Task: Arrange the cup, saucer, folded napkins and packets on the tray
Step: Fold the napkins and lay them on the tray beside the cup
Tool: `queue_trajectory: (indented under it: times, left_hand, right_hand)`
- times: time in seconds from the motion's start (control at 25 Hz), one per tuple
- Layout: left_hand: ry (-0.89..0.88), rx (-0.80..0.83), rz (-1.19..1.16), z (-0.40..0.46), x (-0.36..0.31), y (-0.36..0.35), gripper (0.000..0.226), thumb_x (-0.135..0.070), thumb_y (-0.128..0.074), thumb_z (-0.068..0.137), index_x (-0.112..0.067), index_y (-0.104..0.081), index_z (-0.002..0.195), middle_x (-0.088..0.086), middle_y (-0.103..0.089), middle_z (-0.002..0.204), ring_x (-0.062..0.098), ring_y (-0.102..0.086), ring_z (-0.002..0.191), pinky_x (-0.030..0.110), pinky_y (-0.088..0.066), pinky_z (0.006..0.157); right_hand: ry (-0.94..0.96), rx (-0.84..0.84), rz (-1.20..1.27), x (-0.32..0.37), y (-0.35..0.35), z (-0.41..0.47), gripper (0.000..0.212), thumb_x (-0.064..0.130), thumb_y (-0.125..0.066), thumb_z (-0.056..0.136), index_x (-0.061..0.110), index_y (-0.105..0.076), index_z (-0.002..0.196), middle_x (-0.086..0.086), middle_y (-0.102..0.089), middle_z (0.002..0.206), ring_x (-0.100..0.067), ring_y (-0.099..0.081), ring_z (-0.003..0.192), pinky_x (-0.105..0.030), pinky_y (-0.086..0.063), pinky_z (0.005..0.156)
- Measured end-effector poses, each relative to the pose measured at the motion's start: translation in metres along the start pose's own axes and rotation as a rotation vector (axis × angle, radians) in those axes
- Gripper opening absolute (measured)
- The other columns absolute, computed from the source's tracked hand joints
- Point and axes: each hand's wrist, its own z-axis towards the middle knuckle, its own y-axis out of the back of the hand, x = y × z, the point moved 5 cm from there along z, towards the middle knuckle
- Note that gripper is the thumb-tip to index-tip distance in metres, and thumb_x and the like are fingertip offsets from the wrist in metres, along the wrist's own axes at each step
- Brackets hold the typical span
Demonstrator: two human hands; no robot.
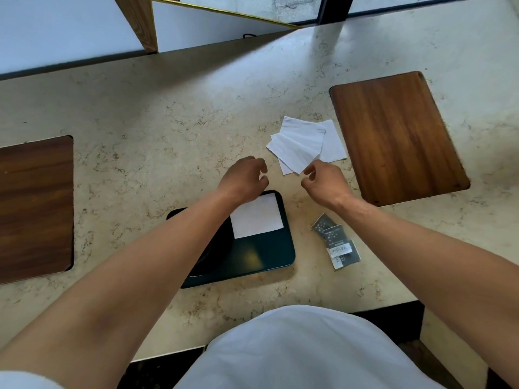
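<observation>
Both hands hover with loosely curled fingers, holding nothing: the left hand [245, 178] over the tray [261, 256], the right hand [325, 181] beside the napkins [304, 144]. One napkin [257, 216] lies on the tray, and the packets [335, 241] lie beside it.

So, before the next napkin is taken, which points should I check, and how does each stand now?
1. Loose napkins within reach of the right hand: ok, its fingertips are at their near corner.
2. Right hand free to grip: ok, it holds nothing.
3. Left hand free: ok, empty, fingers loosely curled.
4. Folded napkin lies flat on the tray: ok.
5. Packets on the tray: not ok, they lie on the counter beside it.
6. Cup and saucer placed: cannot tell, the left forearm hides that part.
</observation>
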Motion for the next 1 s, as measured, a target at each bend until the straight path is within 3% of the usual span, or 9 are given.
queue_trajectory:
  times: [0.16,0.32,0.52,0.64,0.84,1.0]
  left_hand:
    - [0.04,0.037,-0.035,0.023,-0.013,-0.009,0.03,-0.023,-0.058,0.097,-0.011,-0.066,0.123,0.008,-0.065,0.119,0.026,-0.059,0.113,0.036,-0.048,0.093]
    - [0.002,0.039,-0.003,0.045,-0.024,-0.017,0.041,-0.021,-0.058,0.096,-0.012,-0.06,0.136,0.008,-0.059,0.137,0.027,-0.054,0.125,0.037,-0.047,0.099]
    - [-0.055,0.042,0.09,0.079,-0.034,-0.022,0.055,-0.016,-0.055,0.096,-0.018,-0.045,0.15,0.005,-0.037,0.161,0.027,-0.029,0.149,0.042,-0.04,0.11]
    - [-0.089,0.07,0.144,0.089,-0.041,-0.03,0.06,-0.018,-0.058,0.096,-0.016,-0.04,0.153,0.009,-0.028,0.166,0.028,-0.019,0.154,0.045,-0.035,0.116]
    - [-0.086,0.052,0.191,0.089,-0.044,-0.039,0.059,-0.022,-0.061,0.094,-0.014,-0.042,0.15,0.011,-0.034,0.161,0.033,-0.032,0.146,0.047,-0.035,0.114]
    - [-0.086,0.036,0.183,0.086,-0.044,-0.037,0.07,-0.032,-0.071,0.087,-0.013,-0.042,0.148,0.012,-0.043,0.151,0.035,-0.044,0.134,0.047,-0.041,0.106]
  right_hand:
    - [-0.15,-0.077,0.25,-0.019,0.012,0.018,0.027,0.021,-0.064,0.095,0.015,-0.065,0.122,-0.004,-0.07,0.117,-0.017,-0.064,0.097,-0.027,-0.054,0.075]
    - [-0.323,-0.125,0.523,-0.031,0.015,0.038,0.035,0.019,-0.067,0.091,0.018,-0.061,0.126,-0.006,-0.071,0.116,-0.023,-0.072,0.102,-0.046,-0.059,0.094]
    - [-0.347,-0.053,0.653,-0.028,0.01,0.054,0.049,0.013,-0.07,0.09,0.019,-0.053,0.136,-0.004,-0.073,0.104,-0.017,-0.075,0.089,-0.037,-0.061,0.088]
    - [-0.351,-0.048,0.682,-0.027,0.007,0.058,0.051,0.015,-0.069,0.091,0.019,-0.052,0.138,-0.003,-0.073,0.104,-0.016,-0.075,0.086,-0.03,-0.06,0.08]
    - [-0.38,-0.004,0.936,-0.028,0.002,0.065,0.029,0.02,-0.07,0.095,0.021,-0.065,0.124,-0.006,-0.072,0.112,-0.014,-0.072,0.076,-0.028,-0.058,0.071]
    - [-0.389,0.092,1.104,-0.019,-0.001,0.067,0.023,0.012,-0.054,0.101,0.018,-0.073,0.115,-0.008,-0.069,0.099,-0.015,-0.065,0.066,-0.026,-0.051,0.058]
